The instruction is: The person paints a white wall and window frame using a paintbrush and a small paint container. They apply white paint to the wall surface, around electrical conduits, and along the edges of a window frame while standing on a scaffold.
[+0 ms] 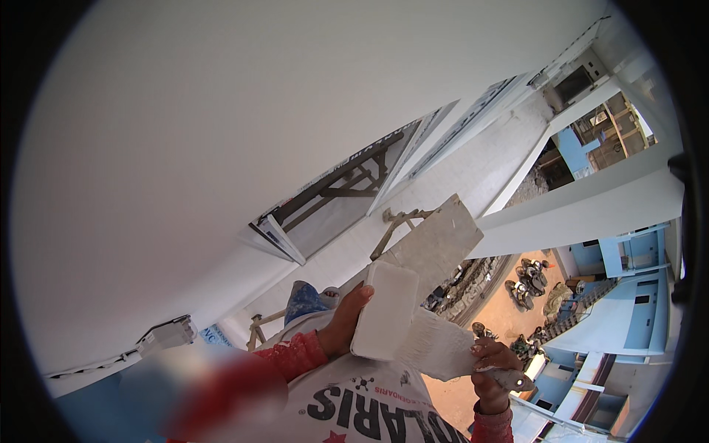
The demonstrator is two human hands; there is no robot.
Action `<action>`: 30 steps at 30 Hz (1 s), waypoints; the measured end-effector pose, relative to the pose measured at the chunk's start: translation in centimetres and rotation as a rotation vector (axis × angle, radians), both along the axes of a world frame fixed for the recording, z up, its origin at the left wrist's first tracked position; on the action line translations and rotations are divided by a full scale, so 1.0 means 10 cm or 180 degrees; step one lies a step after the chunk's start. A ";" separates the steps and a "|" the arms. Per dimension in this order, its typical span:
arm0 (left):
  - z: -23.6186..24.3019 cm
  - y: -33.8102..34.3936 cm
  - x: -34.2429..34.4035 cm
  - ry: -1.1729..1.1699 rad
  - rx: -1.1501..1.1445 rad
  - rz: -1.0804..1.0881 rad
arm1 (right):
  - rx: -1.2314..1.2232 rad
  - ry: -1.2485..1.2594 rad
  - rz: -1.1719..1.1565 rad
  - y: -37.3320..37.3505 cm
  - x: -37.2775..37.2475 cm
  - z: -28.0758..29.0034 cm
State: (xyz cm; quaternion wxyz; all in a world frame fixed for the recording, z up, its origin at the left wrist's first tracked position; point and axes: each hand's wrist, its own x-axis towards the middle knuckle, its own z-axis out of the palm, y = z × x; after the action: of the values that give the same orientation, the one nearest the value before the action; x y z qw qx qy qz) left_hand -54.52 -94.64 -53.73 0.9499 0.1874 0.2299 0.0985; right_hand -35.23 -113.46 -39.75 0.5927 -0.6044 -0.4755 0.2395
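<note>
My left hand (342, 321) is closed round the edge of a white, round-cornered rectangular slab or shallow pan (388, 306), held in front of my body. Its underside is hidden, so I cannot tell which of the two it is. In my right hand (493, 369) is a wide putty knife (443, 343), gripped near its handle. White paste coats the broad blade, whose far edge touches or overlaps the lower right side of the white piece. Both my arms are in red sleeves, and a printed pale shirt (362, 399) shows beneath them.
A smooth white wall (185, 148) fills the upper left, with a window opening (340, 184) in it. A worn plank (436, 236) on a wooden support lies ahead. An electrical box (166, 334) hangs lower left. Motorcycles (528, 280) stand on the ground far below right.
</note>
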 end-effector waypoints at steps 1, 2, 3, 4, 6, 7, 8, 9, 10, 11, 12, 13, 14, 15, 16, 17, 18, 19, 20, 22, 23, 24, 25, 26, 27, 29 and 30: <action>0.01 -0.02 0.03 -0.0117 0.0077 0.0081 | 0.0080 -0.0005 -0.0028 0.04 -0.02 -0.03; 0.02 -0.03 0.05 -0.0116 0.0075 0.0100 | 0.0167 -0.0046 -0.0044 0.08 -0.05 -0.06; 0.03 -0.05 0.08 0.0002 -0.0006 0.0049 | 0.0087 0.0046 0.0104 0.11 -0.07 -0.07; 0.05 -0.06 0.09 -0.0123 0.0094 0.0172 | 0.0056 -0.0139 0.0202 0.14 -0.09 -0.09; 0.09 -0.07 0.09 -0.0152 0.0117 0.0282 | -0.0132 -0.0507 0.0400 0.18 -0.10 -0.10; 0.11 -0.06 0.08 -0.0138 0.0040 0.0276 | -0.0110 -0.0287 0.0493 0.18 -0.08 -0.07; 0.13 -0.05 0.06 -0.0141 -0.0065 0.0262 | -0.0098 -0.0348 0.0569 0.17 -0.05 -0.05; 0.15 -0.04 0.04 -0.0222 -0.0335 0.0271 | -0.0111 -0.0378 0.0609 0.15 -0.01 -0.01; 0.17 -0.02 0.02 -0.0109 -0.0086 0.0240 | -0.0081 -0.0393 0.0669 0.12 0.02 0.02; 0.18 -0.01 0.00 -0.0073 0.0004 0.0236 | -0.0107 -0.0459 0.0610 0.10 0.07 0.04; 0.19 0.00 0.00 -0.0141 -0.0059 0.0274 | -0.0084 -0.0506 0.0578 0.07 0.10 0.06; 0.20 0.00 -0.01 -0.0208 -0.0123 0.0310 | -0.0061 -0.0550 0.0552 0.05 0.12 0.08; 0.20 0.00 0.00 -0.0377 -0.0341 0.0393 | 0.0036 -0.0382 0.0338 0.03 0.13 0.08; 0.20 -0.01 0.00 -0.0418 -0.0626 0.0454 | 0.0135 -0.0212 0.0125 0.03 0.12 0.08; 0.21 -0.02 0.00 -0.0475 -0.0351 0.0535 | 0.0224 -0.0026 -0.0109 0.04 0.11 0.05; 0.21 -0.03 0.02 -0.0408 -0.0147 0.0590 | 0.0136 0.0117 -0.0305 0.06 0.09 0.03; 0.21 -0.05 0.03 -0.0346 0.0062 0.0646 | 0.0088 0.0412 -0.0376 0.10 0.07 -0.01; 0.20 -0.06 0.05 -0.0322 0.0245 0.0647 | 0.0152 0.0715 -0.0411 0.15 0.04 -0.06; 0.20 -0.07 0.07 -0.0295 0.0428 0.0652 | 0.0235 0.1012 -0.0394 0.21 0.02 -0.11; 0.21 -0.10 0.09 -0.0228 0.0660 0.0678 | 0.0219 0.1097 -0.0246 0.35 0.05 -0.22; 0.21 -0.11 0.08 -0.0193 0.0708 0.0692 | 0.0214 0.1093 -0.0238 0.41 0.05 -0.27; 0.22 -0.11 0.07 -0.0112 0.0734 0.0684 | 0.0151 0.1120 -0.0289 0.46 0.07 -0.31; 0.22 -0.11 0.05 -0.0194 0.0731 0.0702 | 0.0226 0.1112 -0.0284 0.48 0.09 -0.33; 0.23 -0.11 0.02 -0.0224 0.0698 0.0696 | 0.0264 0.1198 -0.0294 0.48 0.11 -0.32; 0.24 -0.12 -0.01 -0.0118 0.0594 0.0640 | 0.0226 0.1325 -0.0341 0.49 0.13 -0.32; 0.27 -0.12 -0.09 -0.0408 0.0300 0.0693 | 0.0222 0.1396 -0.0470 0.50 0.17 -0.29; 0.28 -0.14 -0.12 -0.0489 0.0118 0.0692 | 0.0180 0.1571 -0.0524 0.51 0.19 -0.27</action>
State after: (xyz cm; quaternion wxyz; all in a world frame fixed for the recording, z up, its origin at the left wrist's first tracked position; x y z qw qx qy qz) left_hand -55.69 -96.08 -50.94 0.9448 0.1708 0.1735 0.2192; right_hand -33.38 -108.36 -42.43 0.7249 -0.5474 -0.2722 0.3174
